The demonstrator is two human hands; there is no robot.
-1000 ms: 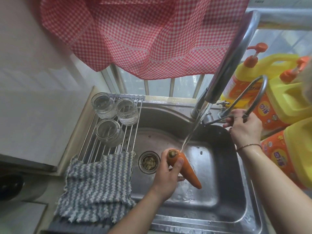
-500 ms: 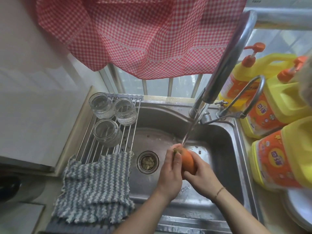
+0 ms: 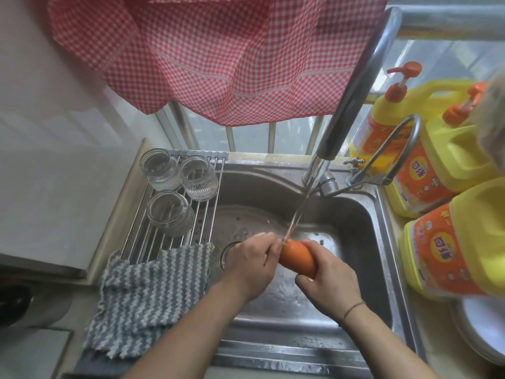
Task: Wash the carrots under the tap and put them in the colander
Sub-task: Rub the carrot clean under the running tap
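Observation:
An orange carrot [image 3: 297,257] is held over the steel sink [image 3: 360,220], under a thin stream of water from the tall tap [image 3: 352,105]. My left hand [image 3: 252,265] grips its thick top end. My right hand [image 3: 326,283] wraps round its lower part from the right, hiding the tip. The water lands on the carrot near its top. No colander is in view.
Three glass jars [image 3: 170,212] stand on a roll-up rack [image 3: 207,212] over the sink's left side, with a striped grey cloth [image 3: 147,299] in front. Yellow detergent jugs [image 3: 461,242] crowd the right counter. A white dish [image 3: 481,326] lies at the right edge. A red checked curtain [image 3: 218,50] hangs above.
My right hand left the tap handle, came down into the sink and took hold of the carrot. The carrot now lies more level between both hands.

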